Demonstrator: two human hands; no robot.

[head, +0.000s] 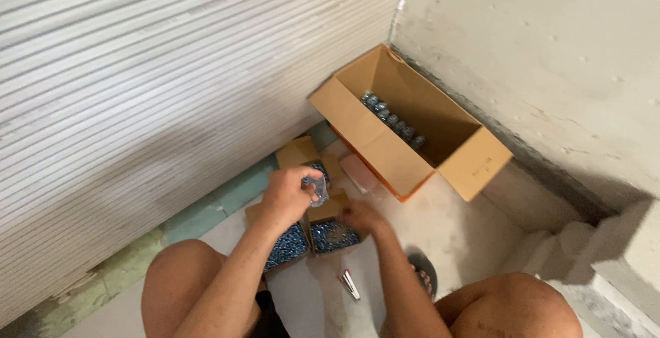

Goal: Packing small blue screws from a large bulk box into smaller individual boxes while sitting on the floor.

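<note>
- Head view: left hand (pixel 287 197) raised and closed around a small clear bag (pixel 317 189), fingers wrapped on its near side, the bag sticking out to the right of the fist.
- Right hand (pixel 361 217) lower and just right of the left, knuckles up, fingers curled down at the far edge of a small box (pixel 334 236) full of bluish metal fasteners; cannot tell whether anything is pinched in it.
- Second small box (pixel 289 245), also full of fasteners, directly under the left wrist and touching the first box.
- Probably best to keep the bag mouth upward and close above the open boxes, so anything dropped falls back in and not on the floor (pixel 323 303).
- Better to loosen the left grip a little; a tight fist likely squeezes the opening closed.
- Worth taking small pinches with the right fingers rather than a heap; sharp ends could snag thin plastic.
- Large carton (pixel 385 156) beyond both hands, open, tipped towards the camera, with a row of metal fasteners (pixel 392 118) along its inner wall.
- Small metal tool (pixel 349 284) on the floor nearer the body than the right hand, well out of the way; sandal (pixel 426 273) to the right of that forearm.
</note>
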